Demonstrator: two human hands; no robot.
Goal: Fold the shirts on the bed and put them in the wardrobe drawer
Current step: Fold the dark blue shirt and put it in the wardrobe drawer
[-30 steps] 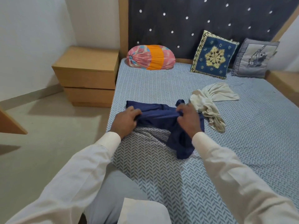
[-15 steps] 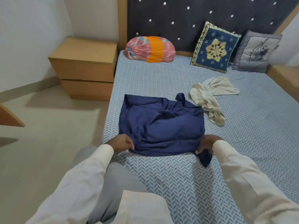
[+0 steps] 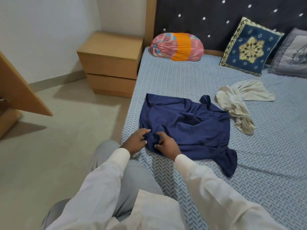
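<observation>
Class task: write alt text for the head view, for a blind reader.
A person's left hand and right hand grip the near-left corner of a navy shirt spread on a blue-patterned bed. A crumpled cream garment lies beside it on the right; a wooden nightstand stands left of the bed.

Wooden nightstand (image 3: pixel 109 63); pink-orange bolster (image 3: pixel 177 46), blue cushion (image 3: pixel 250 47), grey cushion (image 3: pixel 293 55) against headboard (image 3: pixel 191 12)

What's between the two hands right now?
In the head view, a bunched fold of the navy shirt lies between the left hand and right hand; both pinch it.
</observation>
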